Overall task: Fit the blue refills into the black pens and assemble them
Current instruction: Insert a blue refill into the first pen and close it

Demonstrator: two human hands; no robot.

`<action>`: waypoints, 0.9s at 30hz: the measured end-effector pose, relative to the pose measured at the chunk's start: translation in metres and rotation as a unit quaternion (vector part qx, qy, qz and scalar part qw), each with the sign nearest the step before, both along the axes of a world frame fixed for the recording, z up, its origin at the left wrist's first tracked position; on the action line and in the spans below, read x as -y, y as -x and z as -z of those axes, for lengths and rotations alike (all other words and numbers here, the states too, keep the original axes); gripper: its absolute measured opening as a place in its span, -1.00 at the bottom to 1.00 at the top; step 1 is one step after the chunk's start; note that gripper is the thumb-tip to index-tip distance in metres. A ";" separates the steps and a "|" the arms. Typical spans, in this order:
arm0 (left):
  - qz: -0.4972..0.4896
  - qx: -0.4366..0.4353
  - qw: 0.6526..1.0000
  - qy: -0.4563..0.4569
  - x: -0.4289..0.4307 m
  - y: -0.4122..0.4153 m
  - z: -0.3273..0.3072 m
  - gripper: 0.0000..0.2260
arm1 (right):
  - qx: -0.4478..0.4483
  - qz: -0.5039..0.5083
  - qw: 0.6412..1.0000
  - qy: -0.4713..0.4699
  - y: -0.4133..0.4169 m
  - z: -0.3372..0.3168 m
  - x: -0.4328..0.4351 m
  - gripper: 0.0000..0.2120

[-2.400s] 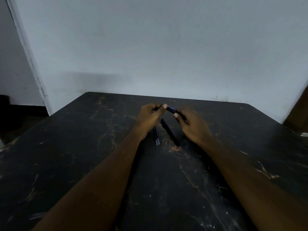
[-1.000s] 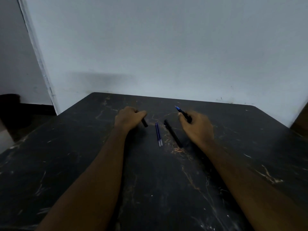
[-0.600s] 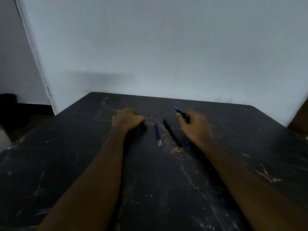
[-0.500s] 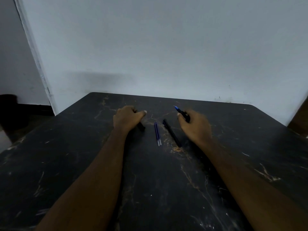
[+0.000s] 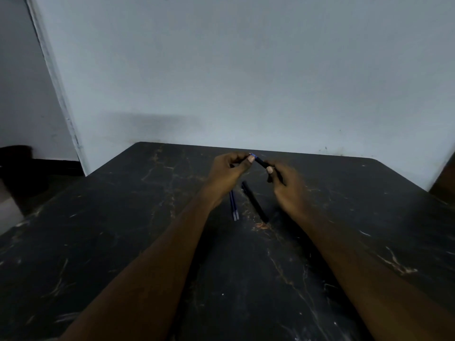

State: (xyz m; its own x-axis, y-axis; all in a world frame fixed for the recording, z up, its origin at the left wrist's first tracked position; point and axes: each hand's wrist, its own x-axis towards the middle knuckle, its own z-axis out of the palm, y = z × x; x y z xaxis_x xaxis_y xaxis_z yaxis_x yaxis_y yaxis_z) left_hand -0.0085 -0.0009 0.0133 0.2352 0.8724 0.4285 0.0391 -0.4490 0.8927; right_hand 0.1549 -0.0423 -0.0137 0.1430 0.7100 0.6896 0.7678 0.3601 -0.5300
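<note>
My right hand [image 5: 286,185] grips a black pen barrel [image 5: 263,164] with a blue refill tip showing at its far end. My left hand [image 5: 227,172] meets that end, its thumb and fingers pinching at the tip; whether it also holds a small black pen part is hidden by the fingers. Below the hands, two blue refills [image 5: 234,206] lie side by side on the black table [image 5: 123,242]. A second black pen [image 5: 254,203] lies just to their right.
A pale wall stands right behind the table's far edge. A dark object sits on the floor at the left, past a white door frame. The table's right corner is cut off near a brown surface.
My left hand has lifted off the table and come right to the tip of the pen held in my right hand. The refills and the second pen have not moved.
</note>
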 end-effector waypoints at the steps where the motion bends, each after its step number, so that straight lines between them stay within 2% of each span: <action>1: 0.009 0.024 1.000 0.011 0.001 0.000 -0.001 -0.94 | -0.006 -0.004 1.000 0.001 0.001 0.000 0.002 -0.76; 7: 0.071 0.121 0.988 0.070 0.005 -0.001 -0.002 -0.80 | -0.002 -0.032 0.999 0.020 0.007 -0.001 0.008 -0.77; 10: 0.094 0.139 0.983 0.078 0.008 -0.002 -0.001 -0.79 | 0.004 -0.041 0.999 0.013 0.009 -0.002 0.010 -0.77; 19: 0.044 0.193 0.976 0.091 0.014 -0.011 -0.004 -0.90 | -0.026 -0.018 0.999 -0.037 0.017 -0.005 0.010 -0.78; 22: 0.031 0.208 0.973 0.099 0.014 -0.010 -0.003 -0.90 | -0.007 -0.017 0.998 -0.053 0.018 -0.007 0.011 -0.73; 27: -0.005 0.217 0.969 0.113 0.018 -0.011 -0.005 -0.82 | -0.005 -0.005 0.998 -0.065 0.018 -0.006 0.012 -0.76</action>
State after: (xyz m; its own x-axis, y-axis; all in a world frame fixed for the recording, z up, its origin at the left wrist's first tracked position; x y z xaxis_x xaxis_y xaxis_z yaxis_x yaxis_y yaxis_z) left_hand 0.0030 -0.0187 0.0185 0.0655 0.9571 0.2824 -0.3596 -0.2413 0.9014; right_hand 0.1373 -0.0538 -0.0082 0.1443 0.6156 0.7748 0.7590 0.4335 -0.4858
